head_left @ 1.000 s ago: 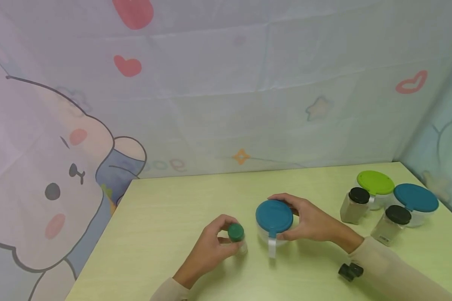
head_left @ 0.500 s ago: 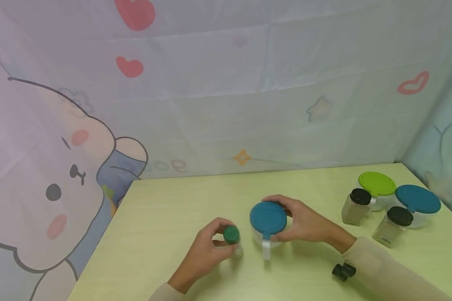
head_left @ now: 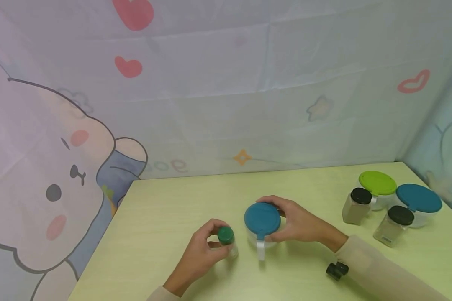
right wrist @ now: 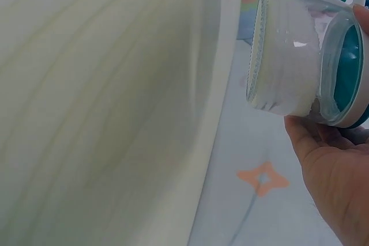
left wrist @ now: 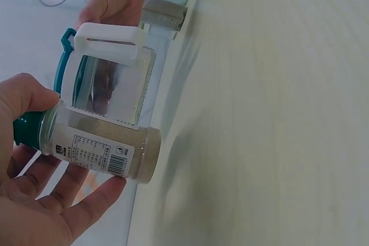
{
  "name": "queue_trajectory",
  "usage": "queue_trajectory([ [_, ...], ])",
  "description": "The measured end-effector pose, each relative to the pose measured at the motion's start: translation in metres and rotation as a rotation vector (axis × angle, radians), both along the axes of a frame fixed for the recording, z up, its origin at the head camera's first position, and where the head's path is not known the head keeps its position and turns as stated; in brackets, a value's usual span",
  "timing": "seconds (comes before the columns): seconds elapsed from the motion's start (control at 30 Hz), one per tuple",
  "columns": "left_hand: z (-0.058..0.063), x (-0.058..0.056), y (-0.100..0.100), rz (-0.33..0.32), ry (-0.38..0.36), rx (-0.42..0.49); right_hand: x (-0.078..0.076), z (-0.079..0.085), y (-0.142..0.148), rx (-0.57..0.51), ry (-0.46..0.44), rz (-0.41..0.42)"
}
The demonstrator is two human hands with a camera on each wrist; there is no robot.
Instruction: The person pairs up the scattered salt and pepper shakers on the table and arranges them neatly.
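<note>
Table (head_left: 165,213) carries, at its right end, a spare blue-lidded jar (head_left: 418,200) beside a green-lidded jar (head_left: 378,184), with two black-capped containers (head_left: 355,207) just in front. Right hand (head_left: 301,221) has a wide grip around the main blue-lidded jar (head_left: 262,221), upright and held above mid-table, handle toward the person. Left hand (head_left: 201,253) has a narrower grip on the green-capped bottle (left wrist: 95,148), thumb and fingers near its neck, just left of that jar.
</note>
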State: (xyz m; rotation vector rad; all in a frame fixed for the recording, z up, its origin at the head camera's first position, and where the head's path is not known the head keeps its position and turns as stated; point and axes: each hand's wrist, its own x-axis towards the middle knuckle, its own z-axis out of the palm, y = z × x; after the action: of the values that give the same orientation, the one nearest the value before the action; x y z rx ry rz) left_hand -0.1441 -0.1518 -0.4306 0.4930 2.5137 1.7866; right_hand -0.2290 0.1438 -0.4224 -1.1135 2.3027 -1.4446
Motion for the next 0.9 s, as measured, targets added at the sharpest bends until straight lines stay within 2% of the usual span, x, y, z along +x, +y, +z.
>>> queue_trajectory([
  [0.47,-0.005,0.004,-0.011,0.04,-0.008,-0.036,-0.003,-0.002,-0.015,-0.006,-0.012,0.019],
  [0.9,-0.003,0.005,-0.024,0.079,-0.026,-0.023,-0.004,-0.003,-0.031,-0.001,-0.007,0.026],
])
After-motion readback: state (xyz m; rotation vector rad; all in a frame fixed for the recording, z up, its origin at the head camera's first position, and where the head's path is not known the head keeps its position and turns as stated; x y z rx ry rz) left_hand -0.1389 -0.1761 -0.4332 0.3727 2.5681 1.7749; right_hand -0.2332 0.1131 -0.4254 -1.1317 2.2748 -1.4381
